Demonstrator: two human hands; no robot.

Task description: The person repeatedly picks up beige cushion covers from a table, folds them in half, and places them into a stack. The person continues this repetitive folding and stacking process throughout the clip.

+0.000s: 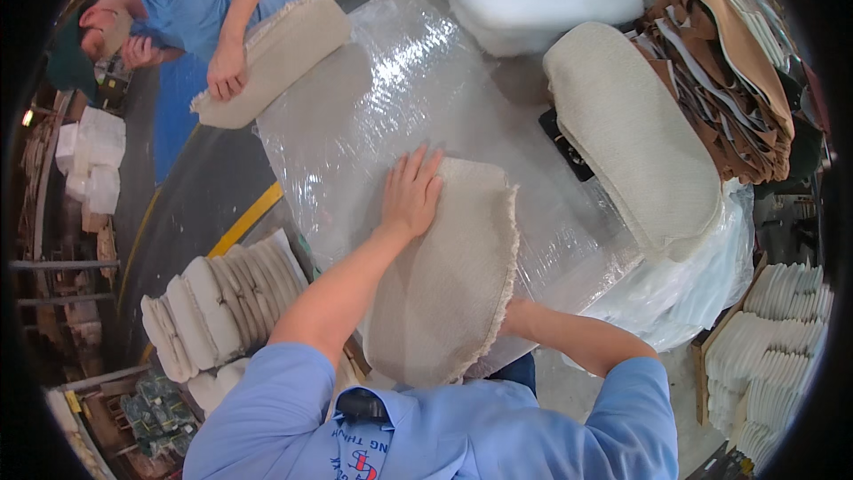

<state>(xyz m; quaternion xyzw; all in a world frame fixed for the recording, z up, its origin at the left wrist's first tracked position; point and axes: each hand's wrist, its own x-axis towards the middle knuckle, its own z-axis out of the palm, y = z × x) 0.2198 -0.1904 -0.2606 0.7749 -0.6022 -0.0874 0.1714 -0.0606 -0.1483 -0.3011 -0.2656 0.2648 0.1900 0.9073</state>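
Observation:
A beige woven fabric piece, like a cushion cover (pixel 449 258), lies before me with a frayed seam along its right side. Its near end reaches the table's front edge. My left hand (pixel 412 196) rests open at its far left corner, fingers spread partly on the fabric and partly on the plastic-wrapped tabletop (pixel 329 142). At the frayed right side is my right hand (pixel 516 316), its fingers hidden behind or under the fabric, so I cannot see what they grip. A similar beige piece (pixel 631 138) lies at the right, over a small black object (pixel 566 144).
Across the table, a co-worker's hand (pixel 227 71) rests on another beige piece (pixel 293 53). White padding (pixel 542 0) and stacked brown fabric (pixel 720 71) stand at the far right. Folded beige covers (pixel 222 302) are piled at the left, white pads (pixel 773 356) at the right.

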